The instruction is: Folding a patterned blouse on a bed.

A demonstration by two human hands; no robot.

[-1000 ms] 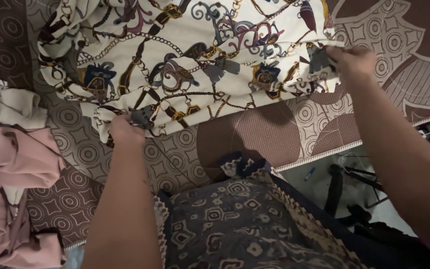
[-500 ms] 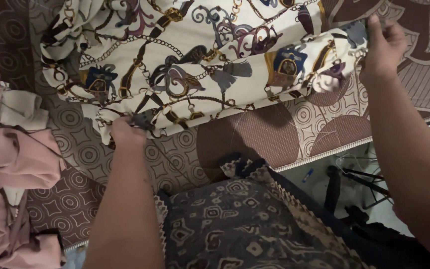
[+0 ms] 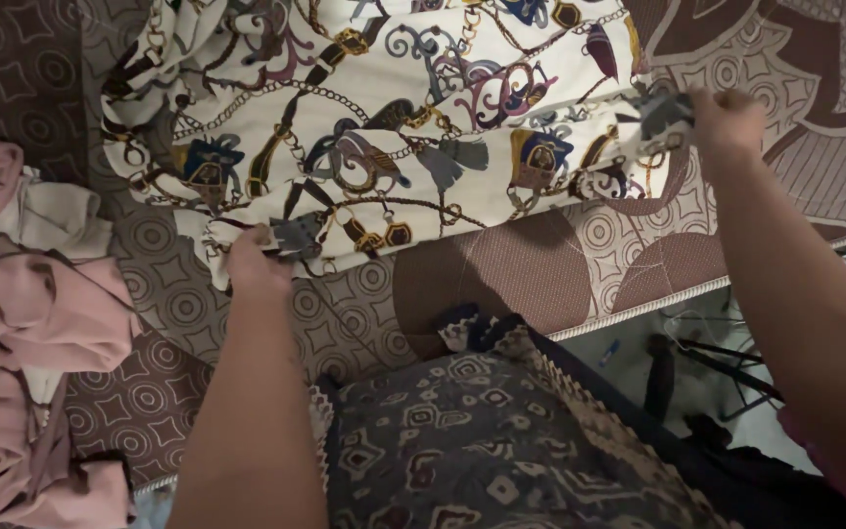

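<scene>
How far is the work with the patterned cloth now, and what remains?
Done: the cream printed cloth lies spread on the brown patterned mattress. In hand: left hand and right hand each pinch its near edge. Left: the cloth is rumpled, not folded, and the pink garments lie heaped beside it.

We have a single view here, from a camera worn on the person's head and tilted steeply down over their own front. It faces forward across the patterned mattress (image 3: 531,264), whose piped edge runs slantwise through the lower right, with the floor beyond (dim, so we cannot make much out there). The view sits close: both forearms enter from the bottom edge, and the left hand (image 3: 255,260) and right hand (image 3: 727,122) fall within arm's reach.
</scene>
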